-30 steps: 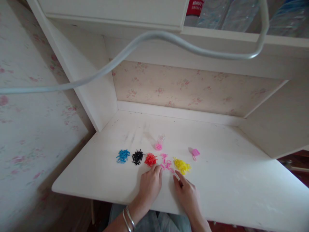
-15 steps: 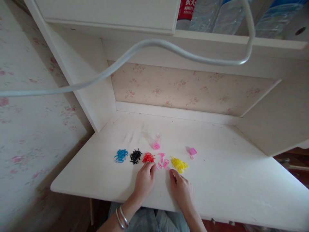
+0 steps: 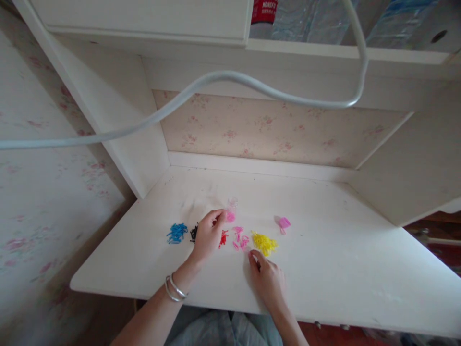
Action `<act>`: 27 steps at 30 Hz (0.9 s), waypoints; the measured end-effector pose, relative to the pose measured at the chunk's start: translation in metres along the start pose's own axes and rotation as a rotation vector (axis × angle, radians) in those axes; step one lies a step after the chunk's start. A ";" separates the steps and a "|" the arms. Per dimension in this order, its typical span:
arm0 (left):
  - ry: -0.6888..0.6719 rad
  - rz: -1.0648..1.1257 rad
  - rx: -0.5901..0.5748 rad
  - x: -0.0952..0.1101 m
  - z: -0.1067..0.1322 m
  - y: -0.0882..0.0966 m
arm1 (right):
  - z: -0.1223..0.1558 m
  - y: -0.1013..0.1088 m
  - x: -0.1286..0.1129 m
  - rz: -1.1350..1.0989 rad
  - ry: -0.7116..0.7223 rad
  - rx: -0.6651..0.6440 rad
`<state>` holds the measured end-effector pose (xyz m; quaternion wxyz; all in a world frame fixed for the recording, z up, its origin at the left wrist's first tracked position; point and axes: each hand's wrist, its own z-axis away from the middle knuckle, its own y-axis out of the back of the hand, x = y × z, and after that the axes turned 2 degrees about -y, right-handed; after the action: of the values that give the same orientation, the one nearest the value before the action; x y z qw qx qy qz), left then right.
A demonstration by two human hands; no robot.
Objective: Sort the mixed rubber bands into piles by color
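My left hand (image 3: 209, 236), with two silver bangles on its wrist, is closed in a pinch beside a small clear container (image 3: 232, 204) that has pink bands (image 3: 230, 217) at its near end. Whatever its fingertips hold is too small to make out. This hand partly covers the piles of black rubber bands (image 3: 193, 233) and red rubber bands (image 3: 224, 238). My right hand (image 3: 268, 278) rests low, thumb and finger pinched, just nearer than some scattered pink rubber bands (image 3: 244, 241) and a yellow pile (image 3: 264, 243). Its pinch hides any small thing inside.
A blue pile of bands (image 3: 176, 233) lies at the left on the white desk (image 3: 324, 269). A pink piece like a cap (image 3: 284, 223) is at the right. A pale cable (image 3: 230, 76) crosses the upper view, below a shelf with plastic bottles (image 3: 295, 19).
My left hand has moved forward from beside the red pile to the clear container. My right hand stays almost in place. The view has shifted slightly.
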<state>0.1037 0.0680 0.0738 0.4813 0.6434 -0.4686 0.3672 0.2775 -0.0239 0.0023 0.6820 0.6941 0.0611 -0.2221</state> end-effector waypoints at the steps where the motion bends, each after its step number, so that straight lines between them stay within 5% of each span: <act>1: -0.018 0.009 0.012 0.003 -0.009 0.000 | 0.000 0.000 0.000 0.004 -0.006 -0.003; 10: -0.156 -0.122 0.074 -0.005 -0.053 -0.013 | -0.001 0.000 0.001 -0.016 0.012 0.018; 27: -0.237 -0.234 0.004 -0.010 -0.054 -0.014 | -0.003 -0.006 0.006 -0.051 0.025 0.054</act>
<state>0.1137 0.1234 0.0753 0.4608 0.7334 -0.4430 0.2312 0.2811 -0.0223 -0.0059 0.6564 0.7132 0.0810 -0.2324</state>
